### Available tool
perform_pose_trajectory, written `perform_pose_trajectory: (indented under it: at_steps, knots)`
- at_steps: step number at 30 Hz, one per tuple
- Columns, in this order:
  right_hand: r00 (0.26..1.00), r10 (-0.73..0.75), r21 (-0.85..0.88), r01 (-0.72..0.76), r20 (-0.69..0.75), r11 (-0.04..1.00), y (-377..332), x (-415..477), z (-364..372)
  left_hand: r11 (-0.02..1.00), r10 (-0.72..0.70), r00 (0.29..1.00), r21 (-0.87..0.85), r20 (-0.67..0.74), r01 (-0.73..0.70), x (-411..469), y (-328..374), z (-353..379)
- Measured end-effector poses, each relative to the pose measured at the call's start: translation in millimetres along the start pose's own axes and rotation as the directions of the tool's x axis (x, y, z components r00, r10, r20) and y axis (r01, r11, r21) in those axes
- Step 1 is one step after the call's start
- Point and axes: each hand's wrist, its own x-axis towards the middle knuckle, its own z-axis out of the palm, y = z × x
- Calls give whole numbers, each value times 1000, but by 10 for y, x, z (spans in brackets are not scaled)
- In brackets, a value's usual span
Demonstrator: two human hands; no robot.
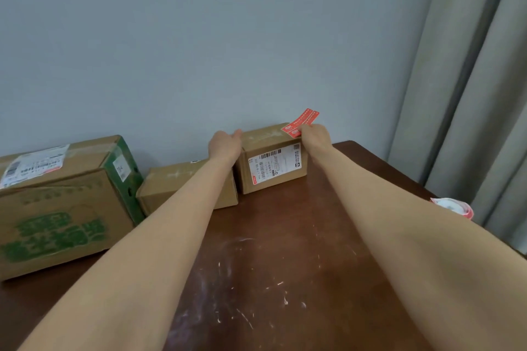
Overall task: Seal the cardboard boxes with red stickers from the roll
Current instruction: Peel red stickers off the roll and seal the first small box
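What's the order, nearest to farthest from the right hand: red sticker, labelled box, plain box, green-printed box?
1. red sticker, pinched in the right hand
2. labelled box, just below
3. plain box, further left
4. green-printed box, far left

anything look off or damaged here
The brown table is marked with white scratches and smears near its front. The red sticker in the right hand sits tilted, half off the small box.

Small brown cardboard box with a white label [271, 164] sits centre frame, red rectangular sticker [300, 122] tilted over its top right corner, red-and-white sticker roll [453, 207] way off at the right edge.
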Motion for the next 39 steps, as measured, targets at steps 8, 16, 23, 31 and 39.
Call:
perform_pose_trajectory:
  at_steps: [8, 16, 23, 31, 39]
  knots:
    - [994, 55, 5, -55, -89, 998, 44, -28, -28, 968, -116, 984, -208, 134, 143, -8, 9, 199]
    - [953, 91, -69, -115, -288, 991, 175, -495, -482, 943, -83, 990, -314, 110, 114, -422, -1, 137]
    - [927, 123, -119, -175, -354, 977, 222, -1012, -764, 888, -38, 983, -445, 177, 115, -889, 12, -50]
    - [926, 131, -118, -183, -355, 976, 316, -1406, -786, 933, 11, 988, -356, 157, 46, -1199, -93, -43]
    - [924, 141, -130, -198, -355, 972, 348, -1458, -785, 904, -90, 965, -386, 246, 183, -1151, -130, 9]
